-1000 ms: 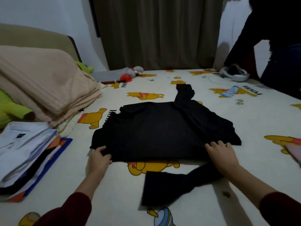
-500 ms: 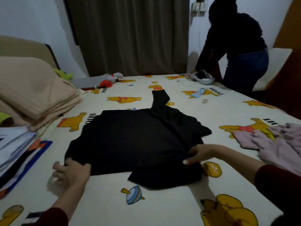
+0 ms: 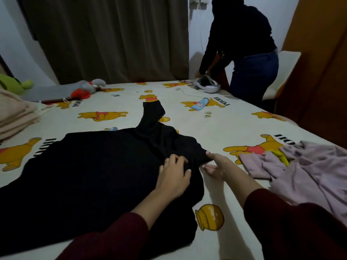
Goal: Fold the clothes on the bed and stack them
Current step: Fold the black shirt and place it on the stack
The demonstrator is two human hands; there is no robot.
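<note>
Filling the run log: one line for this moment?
step: folding black garment | left hand: resting on it | right hand: at its right edge | pink clothes: unfolded

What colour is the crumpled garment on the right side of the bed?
Pale lilac-pink, plain; the crumpled garment shows best in the head view.
</note>
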